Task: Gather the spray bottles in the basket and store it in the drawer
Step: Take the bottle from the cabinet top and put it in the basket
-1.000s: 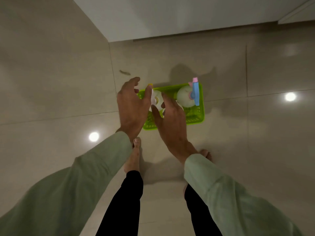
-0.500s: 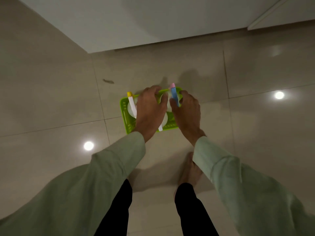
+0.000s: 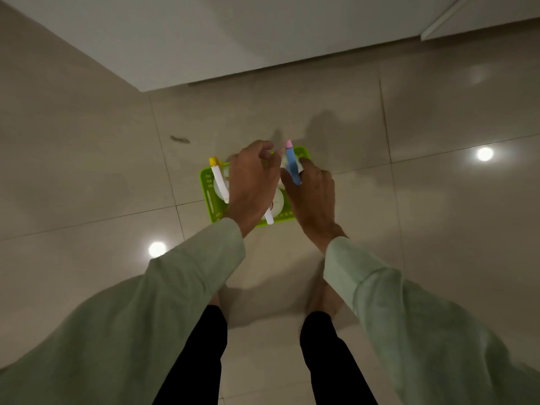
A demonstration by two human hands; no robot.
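- Since a second ago the green basket (image 3: 211, 197) shows a third spray bottle, and both hands have come in over its middle.
- It sits on the tiled floor (image 3: 87, 176) at frame centre, long axis left to right.
- The left hand (image 3: 252, 187) hovers over the bottles, fingers curled, grip unclear.
- The right hand (image 3: 314, 194) is at the basket's right end, touching the blue-nozzle bottle (image 3: 293, 165); whether clamped, cannot tell.
- The yellow-capped bottle (image 3: 218, 179) stands leftmost, nearest the left hand.

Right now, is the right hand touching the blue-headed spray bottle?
Touching. The head view shows the right hand with its thumb and fingers against the blue-headed spray bottle, which stands in the green basket.
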